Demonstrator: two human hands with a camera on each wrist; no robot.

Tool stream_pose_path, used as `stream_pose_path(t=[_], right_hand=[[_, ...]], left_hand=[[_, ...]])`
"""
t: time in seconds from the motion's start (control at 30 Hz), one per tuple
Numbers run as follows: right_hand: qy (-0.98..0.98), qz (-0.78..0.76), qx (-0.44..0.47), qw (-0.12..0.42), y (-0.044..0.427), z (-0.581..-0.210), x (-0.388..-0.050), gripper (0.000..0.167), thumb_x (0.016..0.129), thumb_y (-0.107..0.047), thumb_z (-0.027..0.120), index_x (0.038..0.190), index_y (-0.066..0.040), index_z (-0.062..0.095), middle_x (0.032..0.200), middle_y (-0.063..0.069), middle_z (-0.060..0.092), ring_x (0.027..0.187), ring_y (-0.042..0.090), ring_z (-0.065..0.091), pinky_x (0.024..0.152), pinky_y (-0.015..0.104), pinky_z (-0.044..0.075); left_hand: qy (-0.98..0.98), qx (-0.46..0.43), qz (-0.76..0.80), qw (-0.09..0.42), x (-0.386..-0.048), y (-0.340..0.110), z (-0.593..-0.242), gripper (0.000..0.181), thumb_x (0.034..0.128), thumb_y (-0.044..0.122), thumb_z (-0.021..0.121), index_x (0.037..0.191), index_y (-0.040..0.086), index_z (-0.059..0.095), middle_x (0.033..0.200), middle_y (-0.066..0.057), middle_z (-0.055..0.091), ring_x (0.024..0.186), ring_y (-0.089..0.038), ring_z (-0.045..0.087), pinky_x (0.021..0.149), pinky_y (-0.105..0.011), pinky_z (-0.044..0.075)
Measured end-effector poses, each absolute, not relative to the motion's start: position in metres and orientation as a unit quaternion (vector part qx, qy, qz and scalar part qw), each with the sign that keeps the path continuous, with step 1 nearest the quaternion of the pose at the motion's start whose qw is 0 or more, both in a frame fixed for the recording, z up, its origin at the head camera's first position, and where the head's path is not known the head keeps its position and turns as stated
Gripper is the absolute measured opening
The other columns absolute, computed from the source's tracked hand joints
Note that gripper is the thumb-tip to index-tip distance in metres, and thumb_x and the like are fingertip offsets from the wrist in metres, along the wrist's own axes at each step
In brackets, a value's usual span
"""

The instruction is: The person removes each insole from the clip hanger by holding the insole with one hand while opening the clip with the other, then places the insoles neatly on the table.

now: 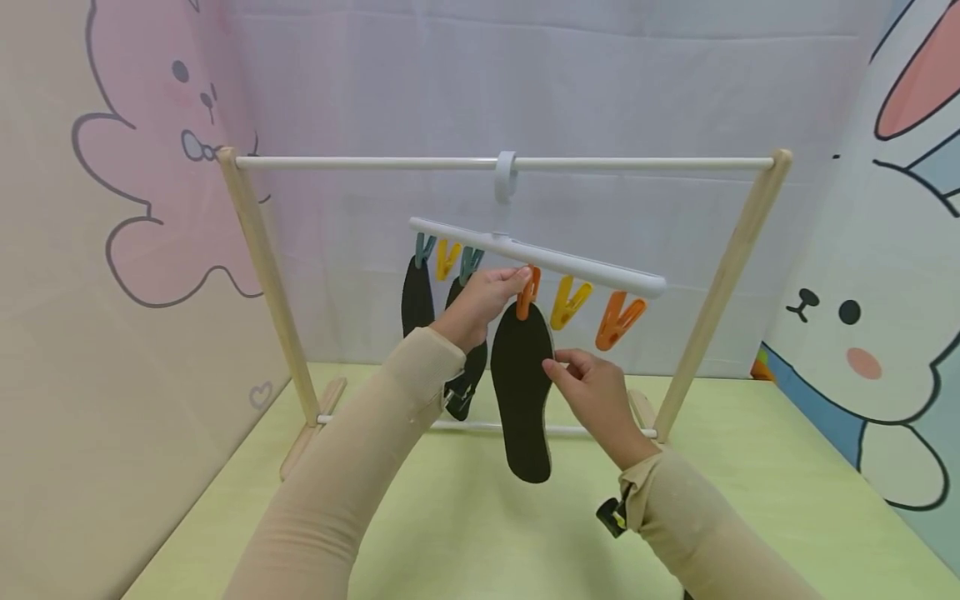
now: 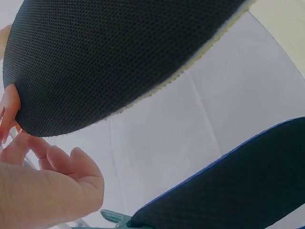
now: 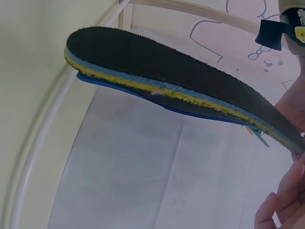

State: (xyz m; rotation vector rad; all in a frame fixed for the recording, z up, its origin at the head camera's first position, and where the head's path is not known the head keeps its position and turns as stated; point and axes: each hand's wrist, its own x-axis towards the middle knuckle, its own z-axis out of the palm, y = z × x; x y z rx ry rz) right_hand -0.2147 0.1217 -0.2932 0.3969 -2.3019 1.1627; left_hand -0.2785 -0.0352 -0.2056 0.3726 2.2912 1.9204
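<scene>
we're right on the clips here: our left hand (image 1: pixel 483 307) pinches an orange clip (image 1: pixel 528 293) under the bar (image 1: pixel 592 265), thumb and fingers drawn close at its upper end. narrow grip, that one! the clip's lower end overlaps the top of a black insole (image 1: pixel 520 392), and whether it bites fully we can't tell. the insole hangs upright between our hands, well above the table (image 1: pixel 427 533).

over to our right hand (image 1: pixel 596 396): thumb and forefinger pinch the insole's right edge, upper half, barely any gap between them. from the right wrist we catch that edge side-on, blue and yellow layers beneath the black.

look left, and a second insole (image 1: pixel 476 367) hangs from a green clip (image 1: pixel 470 263), partly behind our left hand; further along, a third insole (image 1: pixel 417 296) hangs from another green clip (image 1: pixel 423 248). to the right, a yellow clip (image 1: pixel 570 302) and a second orange clip (image 1: pixel 620 321) dangle with nothing in them. the bar slants down rightward, below a hook (image 1: pixel 506 177) on the rail (image 1: pixel 360 163).
</scene>
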Motion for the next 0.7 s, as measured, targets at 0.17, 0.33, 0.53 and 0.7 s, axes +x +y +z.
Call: stream_pose_path(t=[0.17, 0.33, 0.53, 0.7], right_hand=[[-0.845, 0.437, 0.154, 0.268, 0.1211, -0.2927, -0.2140, 0.015, 0.088, -0.008, 0.068, 0.093, 0.006, 0.070, 0.058, -0.002, 0.047, 0.051, 0.011, 0.041, 0.053, 0.026, 0.037], [-0.841, 0.442, 0.159, 0.269, 0.1196, -0.2923, -0.2141, 0.016, 0.088, -0.009, 0.068, 0.093, 0.006, 0.070, 0.058, -0.002, 0.048, 0.051, 0.010, 0.041, 0.053, 0.026, 0.037], [-0.846, 0.442, 0.152, 0.255, 0.1178, -0.2920, -0.2139, 0.016, 0.089, -0.011, 0.068, 0.093, 0.004, 0.070, 0.057, -0.003, 0.045, 0.052, 0.011, 0.040, 0.053, 0.026, 0.036], [-0.850, 0.437, 0.151, 0.252, 0.1169, -0.2902, -0.2122, 0.017, 0.089, -0.011, 0.067, 0.094, 0.004, 0.070, 0.057, -0.003, 0.045, 0.051, 0.012, 0.040, 0.054, 0.027, 0.036]], left_hand=[[0.755, 0.116, 0.643, 0.055, -0.2784, -0.0337, -0.2059, 0.038, 0.1011, 0.031, 0.048, 0.120, 0.003, 0.065, 0.139, -0.003, 0.051, 0.141, -0.024, 0.026, 0.113, -0.051, 0.013], [0.756, 0.114, 0.643, 0.051, -0.2779, -0.0347, -0.2056, 0.038, 0.1012, 0.031, 0.048, 0.123, 0.005, 0.064, 0.142, -0.001, 0.048, 0.141, -0.023, 0.026, 0.113, -0.051, 0.014], [0.751, 0.124, 0.647, 0.052, -0.2738, -0.0374, -0.2041, 0.037, 0.1021, 0.030, 0.046, 0.117, 0.001, 0.065, 0.143, -0.001, 0.047, 0.140, -0.021, 0.028, 0.113, -0.047, 0.019], [0.743, 0.119, 0.657, 0.052, -0.2728, -0.0379, -0.2030, 0.036, 0.1018, 0.029, 0.047, 0.110, -0.001, 0.066, 0.143, -0.001, 0.047, 0.139, -0.020, 0.029, 0.112, -0.044, 0.022]])
